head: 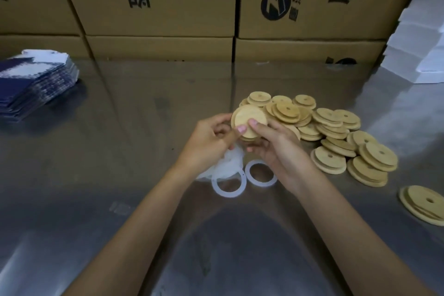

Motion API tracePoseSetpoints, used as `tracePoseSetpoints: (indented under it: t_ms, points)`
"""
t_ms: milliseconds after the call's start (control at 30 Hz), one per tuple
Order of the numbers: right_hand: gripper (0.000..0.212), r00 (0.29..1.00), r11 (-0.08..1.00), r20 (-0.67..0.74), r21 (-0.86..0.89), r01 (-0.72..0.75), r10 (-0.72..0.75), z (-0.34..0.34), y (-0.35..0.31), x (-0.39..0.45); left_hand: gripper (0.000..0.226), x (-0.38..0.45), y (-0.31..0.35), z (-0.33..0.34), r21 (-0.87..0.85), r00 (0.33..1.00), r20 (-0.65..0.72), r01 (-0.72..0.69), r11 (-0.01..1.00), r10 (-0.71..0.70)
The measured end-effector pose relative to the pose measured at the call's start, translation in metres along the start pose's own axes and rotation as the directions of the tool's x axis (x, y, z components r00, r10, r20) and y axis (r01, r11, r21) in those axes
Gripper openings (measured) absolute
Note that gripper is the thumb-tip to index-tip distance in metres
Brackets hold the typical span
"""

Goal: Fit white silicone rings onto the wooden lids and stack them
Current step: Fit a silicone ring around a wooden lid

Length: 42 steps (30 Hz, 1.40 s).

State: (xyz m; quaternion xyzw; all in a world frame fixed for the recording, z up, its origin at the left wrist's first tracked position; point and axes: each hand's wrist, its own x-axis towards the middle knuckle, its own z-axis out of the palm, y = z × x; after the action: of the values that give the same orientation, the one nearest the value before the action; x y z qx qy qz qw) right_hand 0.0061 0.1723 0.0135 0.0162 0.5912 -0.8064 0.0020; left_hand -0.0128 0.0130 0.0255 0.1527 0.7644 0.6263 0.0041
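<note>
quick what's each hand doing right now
Left hand: holding the lid, thumb on top.
Right hand: holding the same lid.

Round wooden lid (248, 119) held above shiny metal table (120, 199) between left hand (211, 139) and right hand (276, 144). Loose white silicone rings (260, 172) on the table below the hands. Heap of round wooden lids (336, 132) right of them. Brown cardboard cartons (156, 7) behind.

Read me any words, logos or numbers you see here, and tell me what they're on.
"头盔", probably, tilted: middle brown cardboard box.
"公司", probably: same box.
Round black logo, no letters: right brown cardboard box; large characters beside it unreadable.
Stack of dark blue flat packs: print blurred.
</note>
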Motion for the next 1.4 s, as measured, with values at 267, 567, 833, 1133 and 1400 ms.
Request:
tracePoseSetpoints:
  t_ms: [267,567,833,1133,1400]
  points:
    - [0.027,0.977,0.983,-0.193,0.175,-0.055,0.089,-0.015,-0.007,-0.004,0.014,-0.002,-0.013,-0.011,0.512,0.974,-0.113,-0.113,0.852,0.197]
    - [0.020,0.955,0.966,-0.263,0.250,-0.072,0.139,-0.034,-0.021,-0.008,0.028,-0.013,-0.031,0.035,0.831,0.917,0.282,-0.381,0.406,0.283]
    - [0.022,0.963,0.983,-0.218,0.125,-0.133,0.158,-0.035,-0.011,0.000,0.010,-0.009,-0.020,0.031,0.649,0.950,0.189,-0.309,0.695,0.247]
    - [0.025,0.982,0.977,-0.020,0.106,-0.185,0.188,-0.021,-0.004,-0.003,0.008,-0.006,0.007,0.016,-0.061,0.969,-0.230,-0.112,0.992,0.095]
    - [0.035,0.984,0.984,0.094,-0.113,-0.138,0.148,-0.011,-0.005,-0.009,0.008,-0.006,-0.003,0.013,0.153,0.951,-0.258,-0.133,0.979,0.170]
